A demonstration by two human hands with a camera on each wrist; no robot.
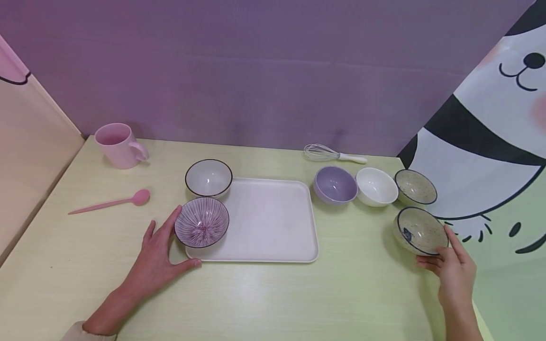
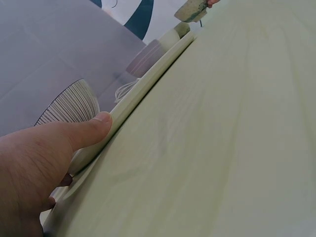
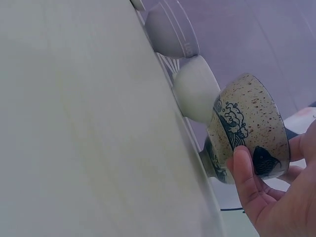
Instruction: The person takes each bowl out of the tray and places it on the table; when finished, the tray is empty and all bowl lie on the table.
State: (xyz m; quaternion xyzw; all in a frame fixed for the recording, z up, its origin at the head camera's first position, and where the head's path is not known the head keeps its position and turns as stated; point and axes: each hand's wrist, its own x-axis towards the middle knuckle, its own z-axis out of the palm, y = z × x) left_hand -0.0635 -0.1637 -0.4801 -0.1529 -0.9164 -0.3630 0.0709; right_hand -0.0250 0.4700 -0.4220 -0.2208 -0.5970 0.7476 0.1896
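Observation:
My right hand [image 1: 456,272] grips a speckled bowl [image 1: 422,231] by its right side, thumb near the front rim. In the right wrist view this bowl [image 3: 252,128] is lifted off the table and shows a dark blue fish and wave pattern. At the left, my left hand [image 1: 155,258] is spread beside a purple-striped bowl [image 1: 202,222], fingertips at its left rim. Its thumb lies at the front left corner of the white tray [image 1: 273,227]. The striped bowl sits on the tray's left end, in front of a white bowl with a dark rim [image 1: 209,177].
Right of the tray stand a purple bowl [image 1: 335,184], a white bowl [image 1: 376,187] and another speckled bowl [image 1: 415,186]. A whisk [image 1: 334,154] lies behind them. A pink mug [image 1: 119,147] and pink spoon [image 1: 115,202] are at the left. A purple wall [image 1: 256,76] rises behind.

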